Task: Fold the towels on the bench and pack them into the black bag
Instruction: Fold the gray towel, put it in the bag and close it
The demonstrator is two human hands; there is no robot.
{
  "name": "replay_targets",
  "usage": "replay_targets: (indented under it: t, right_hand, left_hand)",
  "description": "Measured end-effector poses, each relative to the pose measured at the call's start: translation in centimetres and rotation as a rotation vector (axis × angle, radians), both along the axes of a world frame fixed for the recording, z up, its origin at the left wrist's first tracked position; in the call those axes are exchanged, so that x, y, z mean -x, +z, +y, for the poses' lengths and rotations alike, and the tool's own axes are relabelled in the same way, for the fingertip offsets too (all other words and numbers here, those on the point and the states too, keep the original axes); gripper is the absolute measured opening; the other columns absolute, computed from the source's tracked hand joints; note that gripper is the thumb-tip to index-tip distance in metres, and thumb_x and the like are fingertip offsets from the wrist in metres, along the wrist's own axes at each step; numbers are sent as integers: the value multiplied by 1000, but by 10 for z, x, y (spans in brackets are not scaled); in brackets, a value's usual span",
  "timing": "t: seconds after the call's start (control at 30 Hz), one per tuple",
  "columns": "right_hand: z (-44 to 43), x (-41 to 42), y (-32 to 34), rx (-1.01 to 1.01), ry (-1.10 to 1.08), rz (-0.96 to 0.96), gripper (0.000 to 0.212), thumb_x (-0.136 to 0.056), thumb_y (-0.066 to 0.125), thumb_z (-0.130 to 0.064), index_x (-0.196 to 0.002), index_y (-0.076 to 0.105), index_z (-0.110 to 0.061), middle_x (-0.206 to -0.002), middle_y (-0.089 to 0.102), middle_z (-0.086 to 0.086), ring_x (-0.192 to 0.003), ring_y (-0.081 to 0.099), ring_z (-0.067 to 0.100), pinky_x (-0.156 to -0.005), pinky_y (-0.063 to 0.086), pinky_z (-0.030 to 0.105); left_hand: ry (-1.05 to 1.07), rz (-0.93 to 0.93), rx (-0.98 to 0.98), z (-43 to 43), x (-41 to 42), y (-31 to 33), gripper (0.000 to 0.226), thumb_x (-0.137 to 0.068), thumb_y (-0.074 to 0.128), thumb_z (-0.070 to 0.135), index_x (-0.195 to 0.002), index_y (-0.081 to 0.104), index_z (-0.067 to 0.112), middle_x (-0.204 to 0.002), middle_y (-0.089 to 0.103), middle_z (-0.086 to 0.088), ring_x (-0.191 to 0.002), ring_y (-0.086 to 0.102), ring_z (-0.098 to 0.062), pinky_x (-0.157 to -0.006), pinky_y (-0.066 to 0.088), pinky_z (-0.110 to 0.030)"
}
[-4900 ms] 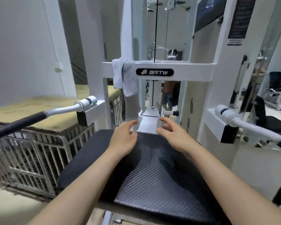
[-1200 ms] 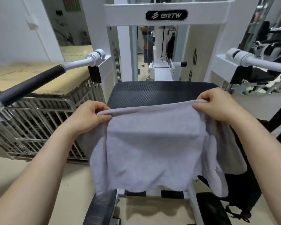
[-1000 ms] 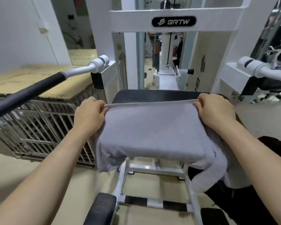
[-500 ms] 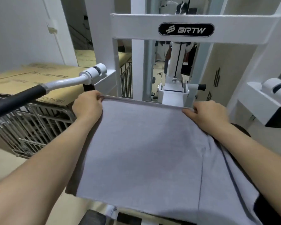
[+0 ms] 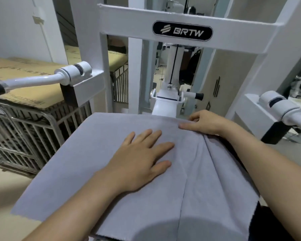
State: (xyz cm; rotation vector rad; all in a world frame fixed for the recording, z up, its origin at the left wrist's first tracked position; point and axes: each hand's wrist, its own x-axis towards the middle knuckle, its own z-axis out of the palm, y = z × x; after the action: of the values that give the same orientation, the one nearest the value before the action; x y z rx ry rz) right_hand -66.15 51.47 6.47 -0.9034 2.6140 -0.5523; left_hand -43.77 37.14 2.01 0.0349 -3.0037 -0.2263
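A light grey towel point(image 5: 87, 157) lies spread over the bench of the gym machine and covers almost all of the black pad; its left corner hangs past the bench side. My left hand point(image 5: 142, 159) lies flat on the middle of the towel, fingers straight and spread. My right hand point(image 5: 203, 121) rests at the towel's far right corner, fingers loosely bent on the cloth, where folds bunch up. A dark strip of bench pad point(image 5: 233, 153) shows beside my right forearm. The black bag is out of view.
The white machine frame point(image 5: 181, 32) rises just behind the bench. A handle bar point(image 5: 42, 80) sticks out on the left and another point(image 5: 283, 108) on the right. A metal cage with cardboard on top point(image 5: 24, 108) stands at the left.
The towel was drawn up and laid over the bench. My left hand let go of the far left corner and moved to the middle, now flat. My right hand stayed near the far right corner.
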Motion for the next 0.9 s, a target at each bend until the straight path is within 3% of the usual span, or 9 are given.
replay_targets:
  t: [0.1, 0.2, 0.3, 0.4, 0.57, 0.63, 0.7, 0.8, 0.9]
  right_hand:
    - [35, -8, 22, -119, 23, -83, 70, -62, 77, -62, -123, 60, -32, -109, 63, -8, -103, 60, 17, -98, 46, 36]
    - [61, -23, 39, -208, 4, -67, 59, -67, 81, -51, -118, 58, -36, -94, 55, -15, -95, 55, 13, -98, 44, 36]
    - [77, -46, 47, -328, -32, -49, 54, -71, 80, -48, -116, 52, -35, -94, 49, -18, -100, 54, 16, -91, 46, 35]
    - [86, -66, 40, -378, -56, 2, 48, -73, 79, -47, -108, 51, -29, -97, 55, -11, -88, 59, 12, -68, 46, 29]
    - [102, -101, 25, -255, -123, 106, 18, -84, 67, -37, -82, 67, -19, -80, 65, 2, -71, 57, 17, -62, 43, 31]
    - [111, -113, 22, -144, -222, 200, 21, -82, 67, -33, -65, 64, -21, -67, 61, 1, -66, 54, 19, -59, 42, 31]
    - [120, -119, 24, -84, -335, 345, 23, -82, 64, -30, -60, 64, -23, -63, 62, -2, -66, 57, 18, -58, 46, 29]
    - [129, -120, 34, -69, -447, 560, 17, -84, 56, -26, -70, 63, -19, -74, 62, 4, -77, 60, 29, -59, 43, 30]
    - [132, -114, 42, -88, -505, 717, 13, -90, 55, -23, -87, 66, -17, -89, 64, 12, -91, 61, 34, -63, 38, 32]
  left_hand:
    - [-25, 149, -107, 13, -5, 11, 45, -90, 35, 50, -131, 50, 38, -136, 48, 3, -126, 45, -24, -100, 42, -41]
    - [-241, 302, -294, 58, -20, 19, 27, -90, 52, 34, -114, 64, 28, -105, 56, 4, -96, 55, -17, -77, 50, -34]
    - [-350, 180, -39, 101, -37, 22, 49, -88, 38, 66, -100, 64, 26, -94, 51, 4, -87, 52, -19, -65, 42, -35]
    - [-284, 171, 183, 122, -52, 13, 65, -71, 37, 81, -86, 56, 21, -82, 49, 1, -74, 48, -21, -58, 28, -33]
    - [-246, 192, 220, 129, -67, 1, 33, -51, 80, 39, -59, 53, 21, -63, 49, 2, -52, 46, -17, -45, 3, -25]
    - [-211, 241, 132, 129, -70, 0, 34, -56, 81, 30, -54, 49, 20, -59, 47, 3, -47, 46, -19, -44, 3, -24]
    - [-194, 350, -97, 132, -72, 3, 37, -78, 66, 35, -57, 39, 22, -58, 43, 5, -50, 48, -21, -45, 21, -26]
    - [-148, 436, -415, 148, -68, 23, 41, -92, 53, 36, -59, 33, 22, -56, 35, 6, -57, 39, -18, -54, 29, -33]
    - [-167, 479, -540, 180, -57, 42, 47, -95, 53, 35, -56, 31, 20, -55, 35, 3, -59, 39, -20, -56, 32, -37]
